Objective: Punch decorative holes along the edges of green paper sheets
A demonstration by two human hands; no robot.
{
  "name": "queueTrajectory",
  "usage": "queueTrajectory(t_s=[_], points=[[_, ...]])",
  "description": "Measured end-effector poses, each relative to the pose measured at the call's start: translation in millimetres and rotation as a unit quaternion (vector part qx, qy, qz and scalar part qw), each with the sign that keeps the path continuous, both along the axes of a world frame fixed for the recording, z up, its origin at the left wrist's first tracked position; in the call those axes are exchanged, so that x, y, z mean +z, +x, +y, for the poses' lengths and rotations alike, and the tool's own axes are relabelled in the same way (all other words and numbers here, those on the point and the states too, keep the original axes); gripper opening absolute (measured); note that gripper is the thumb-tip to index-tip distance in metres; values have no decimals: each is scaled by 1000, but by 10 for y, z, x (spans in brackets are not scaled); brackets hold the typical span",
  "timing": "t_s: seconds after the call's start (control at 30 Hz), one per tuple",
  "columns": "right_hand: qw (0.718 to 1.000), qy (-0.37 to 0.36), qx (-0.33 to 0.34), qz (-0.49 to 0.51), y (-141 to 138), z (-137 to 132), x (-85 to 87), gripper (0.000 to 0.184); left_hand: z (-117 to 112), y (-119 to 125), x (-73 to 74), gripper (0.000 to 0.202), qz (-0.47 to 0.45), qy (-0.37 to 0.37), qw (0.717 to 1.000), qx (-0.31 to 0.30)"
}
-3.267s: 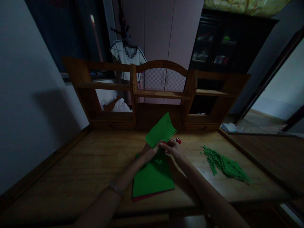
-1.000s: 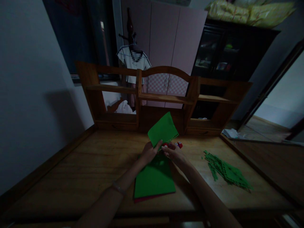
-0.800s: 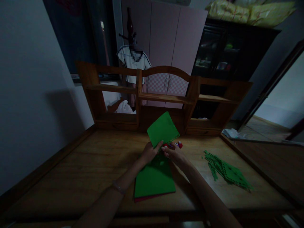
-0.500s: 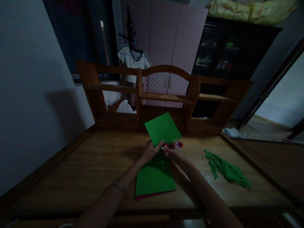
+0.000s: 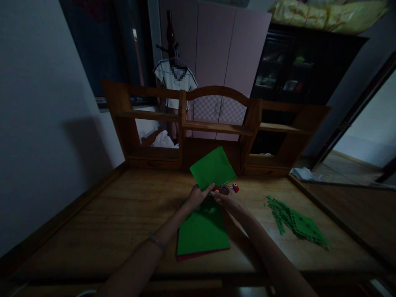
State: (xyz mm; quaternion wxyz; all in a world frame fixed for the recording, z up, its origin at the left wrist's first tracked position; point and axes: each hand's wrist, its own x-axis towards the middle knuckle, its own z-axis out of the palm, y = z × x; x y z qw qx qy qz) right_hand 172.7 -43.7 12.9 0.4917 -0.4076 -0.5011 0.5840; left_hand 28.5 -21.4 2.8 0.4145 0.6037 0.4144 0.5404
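Observation:
My left hand (image 5: pixel 196 197) pinches the lower edge of a green sheet (image 5: pixel 213 167), which tilts up above the desk. A row of small holes runs along the sheet's lower right edge. My right hand (image 5: pixel 229 200) closes around a small red paper punch (image 5: pixel 217 189) at that edge, partly hidden by the fingers. Just behind the right hand lie small red and blue punches (image 5: pixel 235 188) with white round tops. Below both hands rests a stack of green sheets (image 5: pixel 202 237), with a red layer showing under its front edge.
On the right of the wooden desk (image 5: pixel 108 218) lies a pile of punched green sheets and strips (image 5: pixel 297 220). A wooden shelf unit (image 5: pixel 216 128) stands along the back edge. A wall (image 5: pixel 77 144) rises at the left.
Both hands stay nearly in place at the sheet's lower edge. The sheet tilts slightly, and the right-hand fingers shift a little on the red punch. The view moves slightly.

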Motion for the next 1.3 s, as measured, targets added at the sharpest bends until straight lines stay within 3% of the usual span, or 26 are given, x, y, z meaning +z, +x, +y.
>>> queueTrajectory(t_s=[0.57, 0.9, 1.3], points=[[998, -13, -18, 66, -8, 30, 43, 34, 26, 2, 17, 39, -114, -15, 993, -25], [997, 10, 35, 63, 2, 39, -46, 38, 25, 5, -8, 42, -146, -87, 983, -65], [999, -15, 22, 47, 24, 89, -109, 31, 91, -6, -96, 45, -163, -110, 980, -41]])
